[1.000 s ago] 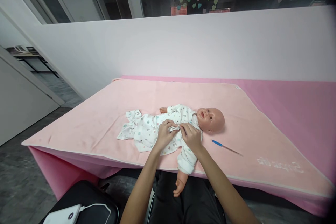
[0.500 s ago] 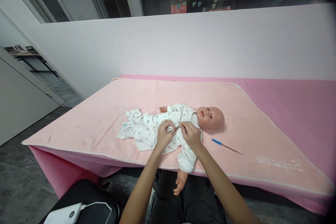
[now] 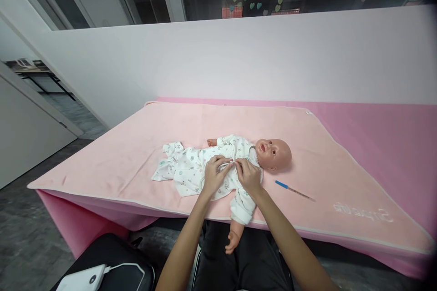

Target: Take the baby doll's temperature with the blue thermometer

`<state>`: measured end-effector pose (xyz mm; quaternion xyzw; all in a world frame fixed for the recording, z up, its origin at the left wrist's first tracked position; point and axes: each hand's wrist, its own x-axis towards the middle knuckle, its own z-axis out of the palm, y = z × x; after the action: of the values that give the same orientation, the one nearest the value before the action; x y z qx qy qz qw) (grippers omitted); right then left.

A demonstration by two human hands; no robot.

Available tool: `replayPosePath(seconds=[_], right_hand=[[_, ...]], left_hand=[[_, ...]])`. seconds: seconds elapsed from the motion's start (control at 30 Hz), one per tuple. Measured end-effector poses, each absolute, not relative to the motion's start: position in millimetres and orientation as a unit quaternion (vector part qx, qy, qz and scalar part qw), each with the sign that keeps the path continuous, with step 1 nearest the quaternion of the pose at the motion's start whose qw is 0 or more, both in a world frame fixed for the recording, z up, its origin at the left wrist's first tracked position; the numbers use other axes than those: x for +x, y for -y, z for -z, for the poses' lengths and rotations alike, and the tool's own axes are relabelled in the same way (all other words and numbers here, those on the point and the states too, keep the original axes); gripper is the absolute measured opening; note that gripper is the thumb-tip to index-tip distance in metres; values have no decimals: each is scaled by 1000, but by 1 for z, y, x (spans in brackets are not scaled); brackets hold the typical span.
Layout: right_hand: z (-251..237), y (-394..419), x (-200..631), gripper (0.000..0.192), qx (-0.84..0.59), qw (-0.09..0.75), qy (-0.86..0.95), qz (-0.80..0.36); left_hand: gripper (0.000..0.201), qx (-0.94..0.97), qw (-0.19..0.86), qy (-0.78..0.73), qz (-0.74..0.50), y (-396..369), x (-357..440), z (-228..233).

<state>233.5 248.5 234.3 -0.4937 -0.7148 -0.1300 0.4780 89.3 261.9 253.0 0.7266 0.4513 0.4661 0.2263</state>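
Pink blanket (image 3: 136,145) spread over table, hanging off near edge. Baby doll (image 3: 273,154) on back mid-blanket, close to near edge, head toward right, one arm dangling over edge. White printed sleepsuit (image 3: 186,170) on doll. Left hand (image 3: 213,175) and right hand (image 3: 248,175) both pinched shut on sleepsuit front at chest. Since a second ago: hands drawn closer, small gathered fabric strip between them now mostly tucked under fingers; front looks nearer closed. Blue-tipped thermometer (image 3: 294,191) lies just right of doll, untouched.
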Motion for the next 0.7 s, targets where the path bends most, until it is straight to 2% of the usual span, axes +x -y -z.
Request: replayPosePath(seconds=[0.4, 0.7], right_hand=[[-234, -248, 232, 15, -503, 453, 725, 125], [-235, -247, 232, 15, -490, 465, 728, 118]], left_hand=[[17, 698, 271, -433, -502, -266, 88, -247], [14, 746, 175, -459, -450, -259, 89, -253]])
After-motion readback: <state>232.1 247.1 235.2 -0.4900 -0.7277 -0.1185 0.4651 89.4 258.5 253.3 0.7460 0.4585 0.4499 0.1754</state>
